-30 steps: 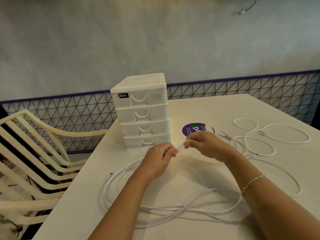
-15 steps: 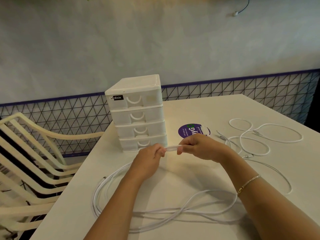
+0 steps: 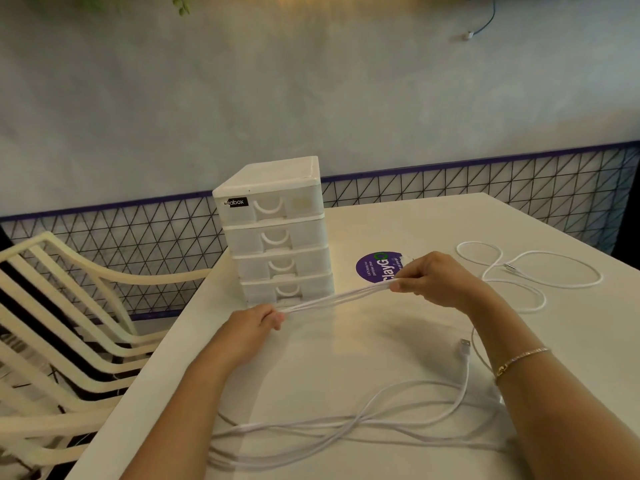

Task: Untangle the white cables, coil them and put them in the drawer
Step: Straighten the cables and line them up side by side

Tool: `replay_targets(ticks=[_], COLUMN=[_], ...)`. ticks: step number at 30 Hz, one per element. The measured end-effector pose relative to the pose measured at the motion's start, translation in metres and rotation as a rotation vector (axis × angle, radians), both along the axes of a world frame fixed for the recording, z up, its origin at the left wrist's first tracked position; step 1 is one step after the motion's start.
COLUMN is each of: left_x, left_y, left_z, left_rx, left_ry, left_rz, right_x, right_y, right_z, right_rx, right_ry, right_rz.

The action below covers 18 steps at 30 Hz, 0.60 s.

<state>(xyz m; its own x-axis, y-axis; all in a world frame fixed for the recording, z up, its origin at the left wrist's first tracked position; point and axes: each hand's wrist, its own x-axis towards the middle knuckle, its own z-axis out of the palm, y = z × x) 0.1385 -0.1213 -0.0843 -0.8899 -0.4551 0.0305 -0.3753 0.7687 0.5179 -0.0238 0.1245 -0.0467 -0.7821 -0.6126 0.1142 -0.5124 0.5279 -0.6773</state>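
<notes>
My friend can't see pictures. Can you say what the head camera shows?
Two hands, left hand and right hand, stretch a bunch of white cables between them above a white table. A little drawer box stands behind, all four drawers closed, and more cable lies looped at right.

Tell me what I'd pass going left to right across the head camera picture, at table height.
Chair → drawer box → left hand → purple sticker → right hand → loose white cable.
</notes>
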Motion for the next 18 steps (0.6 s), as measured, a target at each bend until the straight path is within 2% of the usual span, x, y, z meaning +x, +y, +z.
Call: replay_targets(ticks=[5, 10, 12, 18], left_x=[0.006, -0.028, -0.046, -0.06], left_y=[-0.003, 0.042, 0.063, 0.077], left_z=[0.01, 0.02, 0.016, -0.014], left_rx=[-0.017, -0.119, -0.142, 0.018], left_ry=[-0.148, 0.052, 0.073, 0.08], left_rz=[-0.012, -0.112, -0.17, -0.166], right_x=[0.002, 0.001, 0.001, -0.003], right_y=[-0.009, -0.01, -0.011, -0.011], right_z=[-0.003, -0.006, -0.007, -0.009], right_rx=[0.013, 0.023, 0.025, 0.03], right_ry=[0.054, 0.062, 0.075, 0.102], right_rz=[0.025, 0.035, 0.035, 0.021])
